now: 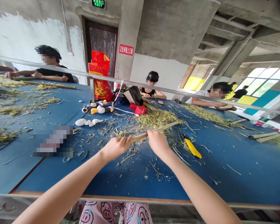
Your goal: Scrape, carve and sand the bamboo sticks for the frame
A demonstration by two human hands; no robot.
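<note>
My left hand (115, 147) and my right hand (157, 143) are both closed around a pale bamboo strip (163, 128), held low over the blue table (135, 183). The strip tilts up to the right, and its far end sticks out past my right hand. Just beyond it lies a heap of dry bamboo shavings (156, 119). A yellow-handled utility knife (192, 148) rests on the table to the right of my right hand, touching neither hand. Loose shavings are scattered around both hands.
Several co-workers sit across the long blue table, with shavings and bamboo pieces before them. A metal rail (130, 82) crosses the far side. A bag (128, 95), a red shopping bag (100, 76), toys (98, 107) and a pixelated object (53, 141) stand beyond or left.
</note>
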